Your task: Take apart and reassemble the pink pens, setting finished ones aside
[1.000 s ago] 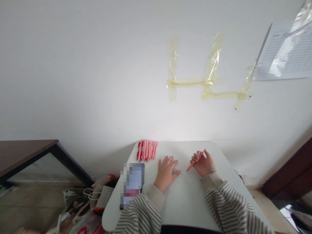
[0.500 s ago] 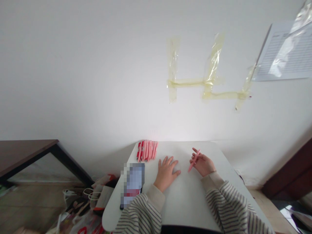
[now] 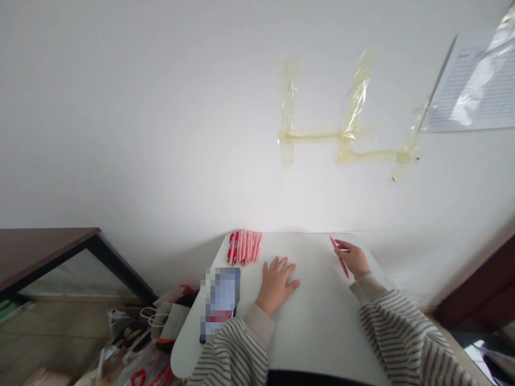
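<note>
Your left hand (image 3: pixel 277 284) lies palm down with its fingers spread on the white surface (image 3: pixel 314 332). Your right hand (image 3: pixel 354 260), near the far right corner, pinches a pink pen (image 3: pixel 341 262), which slants with one end towards the wall (image 3: pixel 161 134); from this angle you can't be sure whether it touches the surface. Pink and red pens (image 3: pixel 245 247) lie side by side at the far left corner, with a pixelated, phone-like device (image 3: pixel 221 300) just nearer you.

Single head-worn view, facing forward and down from above the striped sleeves (image 3: pixel 231 354), white tabletop (image 3: pixel 317 327) near below, pale wall (image 3: pixel 161 118) filling the upper part
</note>
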Motion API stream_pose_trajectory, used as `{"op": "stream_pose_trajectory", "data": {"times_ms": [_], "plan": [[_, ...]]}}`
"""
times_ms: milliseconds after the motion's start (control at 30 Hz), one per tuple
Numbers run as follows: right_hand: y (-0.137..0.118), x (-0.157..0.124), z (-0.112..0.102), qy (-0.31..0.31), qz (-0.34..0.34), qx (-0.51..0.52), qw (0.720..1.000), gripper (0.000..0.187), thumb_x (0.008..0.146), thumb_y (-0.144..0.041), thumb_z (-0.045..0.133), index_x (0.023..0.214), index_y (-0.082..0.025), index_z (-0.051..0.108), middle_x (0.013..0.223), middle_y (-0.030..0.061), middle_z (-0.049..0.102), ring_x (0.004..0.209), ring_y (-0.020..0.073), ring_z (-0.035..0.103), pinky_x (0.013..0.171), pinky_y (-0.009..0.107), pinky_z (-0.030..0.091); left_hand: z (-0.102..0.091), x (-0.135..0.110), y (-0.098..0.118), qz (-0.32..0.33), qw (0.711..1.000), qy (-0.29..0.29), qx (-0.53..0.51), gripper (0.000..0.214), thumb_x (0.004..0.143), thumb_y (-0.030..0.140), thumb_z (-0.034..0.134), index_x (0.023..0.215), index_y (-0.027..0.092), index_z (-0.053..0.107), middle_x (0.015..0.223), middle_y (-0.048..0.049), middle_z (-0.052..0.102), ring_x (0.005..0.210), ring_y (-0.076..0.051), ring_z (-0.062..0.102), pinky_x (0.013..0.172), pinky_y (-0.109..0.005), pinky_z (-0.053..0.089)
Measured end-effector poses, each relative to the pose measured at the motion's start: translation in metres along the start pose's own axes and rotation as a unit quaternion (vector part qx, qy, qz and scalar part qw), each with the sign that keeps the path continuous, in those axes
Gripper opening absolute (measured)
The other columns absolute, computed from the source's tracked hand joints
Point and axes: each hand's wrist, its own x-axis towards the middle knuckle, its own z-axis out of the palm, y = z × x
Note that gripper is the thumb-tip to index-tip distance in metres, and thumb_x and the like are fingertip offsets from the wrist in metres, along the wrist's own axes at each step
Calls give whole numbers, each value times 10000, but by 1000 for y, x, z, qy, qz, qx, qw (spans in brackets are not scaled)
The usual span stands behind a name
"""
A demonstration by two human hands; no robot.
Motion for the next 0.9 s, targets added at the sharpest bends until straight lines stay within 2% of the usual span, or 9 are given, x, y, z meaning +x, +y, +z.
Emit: {"op": "stream_pose_trajectory", "data": {"times_ms": [100,233,433,567,700,900], "plan": [[12,16,-15,41,-82,-188,978,315,716,-276,676,1003,-208,789,877,71,725,731,210,652,787,376,510,-1,0,0,-2,1000,-4,-2,544,935,553,544,1446,368,511,1615,-25,421,1539,-320,269,1253,-667,160],[28,32,-23,64,-135,-335,930,380,784,-201,563,1107,-155,758,947,128,684,833,225,636,844,366,506,0,0,-2,-2,1000,-3,-6,547,934,556,543,1445,361,515,1612,-29,428,1536,-322,276,1248,-677,156],[35,48,-28,67,-143,-371,915,344,840,-168,518,1085,-147,759,949,133,645,882,234,596,896,385,472,1,0,-3,2,1000,-2,-9,555,934,575,532,1445,359,518,1621,-30,417,1541,-323,269,1247,-679,152],[37,50,-28,57,-155,-385,908,316,915,-224,488,1016,-153,779,949,138,640,889,234,579,874,367,449,0,0,-2,-1,1000,-9,-4,567,937,588,515,1457,363,504,1628,-31,405,1545,-325,260,1251,-678,148],[39,50,-28,53,-169,-399,900,384,968,-298,434,1012,-144,784,968,151,646,900,237,573,862,347,439,1,0,-2,1,1000,-9,2,568,940,601,498,1460,374,494,1631,-23,400,1547,-322,256,1250,-679,154],[43,51,-30,52,-185,-418,888,456,968,-315,386,1080,-107,775,953,162,645,909,250,565,875,357,446,0,0,-1,-1,1000,-11,-3,572,941,594,500,1465,362,495,1627,-29,407,1546,-317,259,1253,-675,147]]}}
